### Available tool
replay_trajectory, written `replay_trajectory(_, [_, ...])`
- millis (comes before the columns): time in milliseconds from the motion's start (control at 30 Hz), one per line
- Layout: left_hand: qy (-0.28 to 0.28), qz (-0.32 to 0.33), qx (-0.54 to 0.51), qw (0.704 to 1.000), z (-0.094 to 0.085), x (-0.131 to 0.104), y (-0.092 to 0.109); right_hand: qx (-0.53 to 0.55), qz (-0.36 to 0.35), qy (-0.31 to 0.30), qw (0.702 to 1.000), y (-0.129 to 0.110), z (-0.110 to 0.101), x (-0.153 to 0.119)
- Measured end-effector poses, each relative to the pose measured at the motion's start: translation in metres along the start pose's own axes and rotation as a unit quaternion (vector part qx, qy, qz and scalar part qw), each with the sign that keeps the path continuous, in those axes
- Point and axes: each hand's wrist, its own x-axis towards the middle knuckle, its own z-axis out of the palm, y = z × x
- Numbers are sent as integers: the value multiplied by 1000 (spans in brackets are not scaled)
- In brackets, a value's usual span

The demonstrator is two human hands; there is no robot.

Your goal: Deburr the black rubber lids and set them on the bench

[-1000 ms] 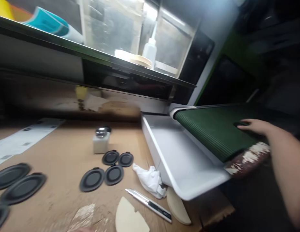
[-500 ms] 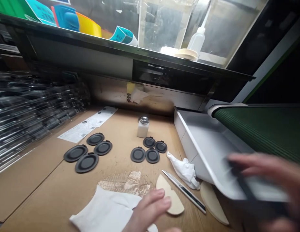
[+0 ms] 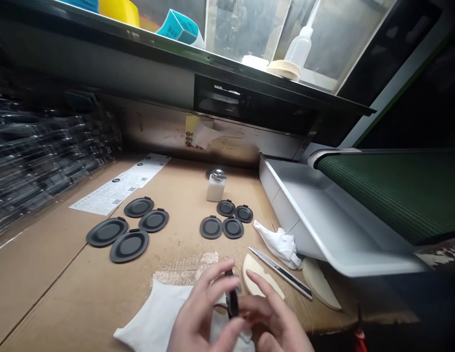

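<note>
The left hand (image 3: 205,310) clamps a small black part (image 3: 231,296) between thumb and fingers, on edge, above the white cloth (image 3: 157,313). The right hand (image 3: 274,313) is at the part's right side, index finger extended apart from the others; whether its fingers grip the part cannot be determined. The utility knife (image 3: 282,274) lies between two cream-coloured pads (image 3: 262,281), near the white tray (image 3: 322,220).

Head-worn view, looking forward and down, workbench close below
</note>
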Motion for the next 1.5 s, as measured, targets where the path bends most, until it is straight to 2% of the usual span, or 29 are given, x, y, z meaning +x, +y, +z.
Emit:
replay_trajectory(33, [13, -80, -67, 994, -4, 6, 0, -98, -31, 21, 994, 4, -4, 2])
replay_trajectory(67, [23, -156, -142, 977, -7, 11, 0, -213, -62, 46, 974, 7, -8, 5])
replay_trajectory(133, [37, -274, -280, 919, -15, 21, -5, -425, -103, 83, 895, 12, -16, 12])
replay_trajectory(167, [42, -310, -329, 891, -19, 24, -8, -494, -111, 84, 858, 13, -18, 16])
replay_trajectory(200, [47, -332, -363, 869, -22, 27, -12, -533, -109, 75, 836, 13, -20, 19])
replay_trajectory(233, [52, -345, -384, 855, -24, 29, -15, -550, -98, 63, 827, 12, -22, 22])
replay_trajectory(300, [58, -352, -405, 842, -26, 30, -18, -547, -79, 49, 832, 5, -24, 28])
replay_trajectory(400, [60, -343, -411, 842, -24, 29, -18, -489, -79, 53, 867, -12, -23, 35])
replay_trajectory(500, [60, -333, -402, 851, -21, 28, -15, -412, -150, 41, 898, -23, -7, 36])
replay_trajectory(600, [65, -331, -385, 859, -19, 29, -13, -409, -274, 50, 869, -20, 17, 35])
replay_trajectory(667, [61, -328, -374, 865, -18, 30, -13, -431, -300, 53, 849, -15, 25, 40])
replay_trajectory(767, [52, -324, -362, 873, -18, 32, -13, -441, -278, 23, 853, -15, 19, 58])
replay_trajectory(900, [69, -335, -350, 872, -18, 32, -15, -453, -258, 2, 853, -22, 6, 76])
replay_trajectory(1000, [82, -332, -350, 872, -17, 30, -16, -443, -240, 16, 864, -20, 10, 64])
replay_trajectory(1100, [94, -336, -353, 868, -16, 28, -16, -424, -258, 16, 868, -14, 19, 42])
replay_trajectory(1167, [85, -329, -356, 871, -16, 29, -16, -416, -268, 8, 869, -12, 21, 38])
replay_trajectory(1267, [62, -323, -350, 877, -17, 31, -16, -428, -254, 14, 867, -17, 16, 54])
replay_trajectory(1367, [72, -330, -334, 880, -18, 33, -16, -450, -245, 15, 859, -24, 9, 76])
replay_trajectory(1433, [78, -327, -334, 880, -18, 32, -17, -451, -232, 12, 862, -25, 7, 79])
replay_trajectory(1500, [76, -325, -340, 879, -18, 31, -17, -439, -209, 15, 874, -22, 7, 70])
